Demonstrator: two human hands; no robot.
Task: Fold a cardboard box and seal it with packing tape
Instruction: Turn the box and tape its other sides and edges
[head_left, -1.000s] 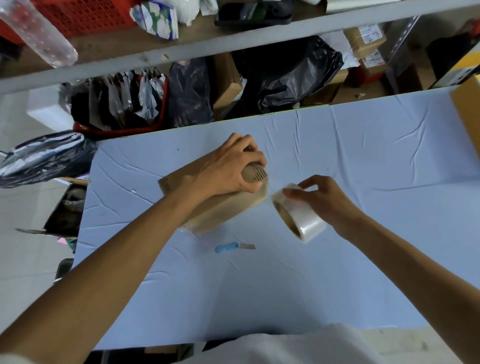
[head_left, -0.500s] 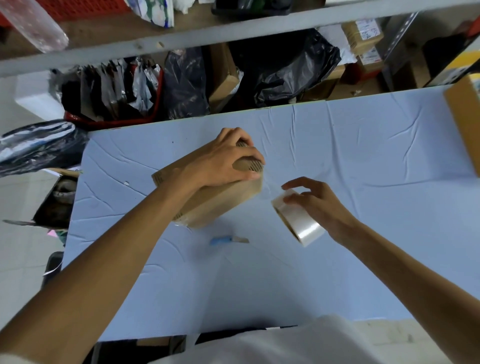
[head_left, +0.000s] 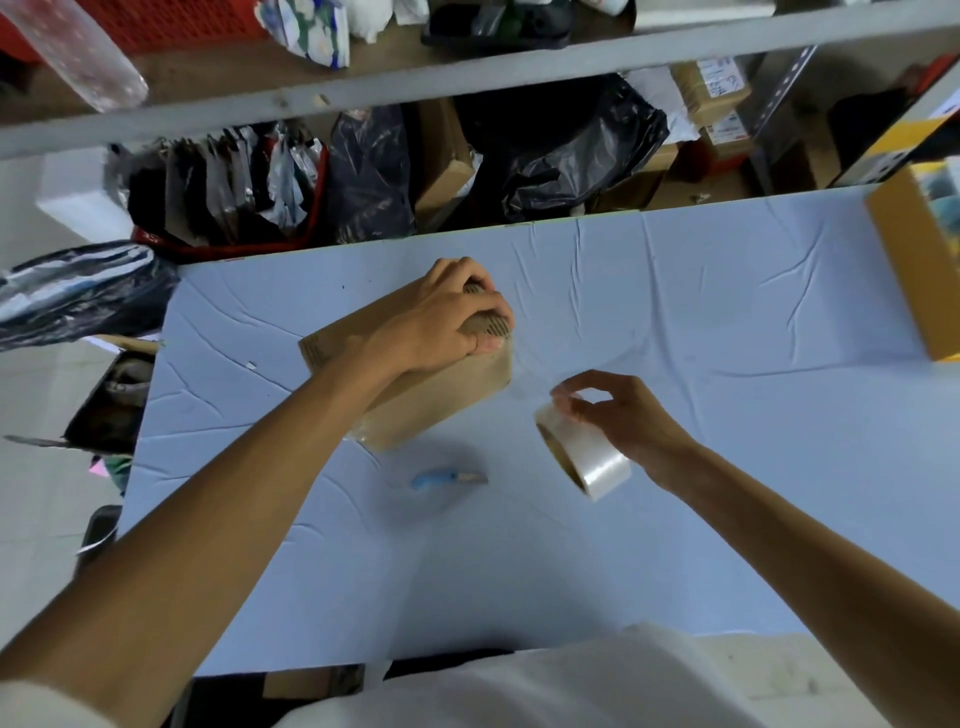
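Left hand grips box; right hand holds tape.

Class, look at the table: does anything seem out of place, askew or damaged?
The blue-handled cutter lies loose near the brown cardboard box, blade seemingly exposed, though blurred. The pale blue table cover is wrinkled.

Count at the table: one cardboard box, toward the far left corner; one roll of clear packing tape; one blue-handled cutter; one yellow carton, at the right edge. Hands, two: left hand, right hand.
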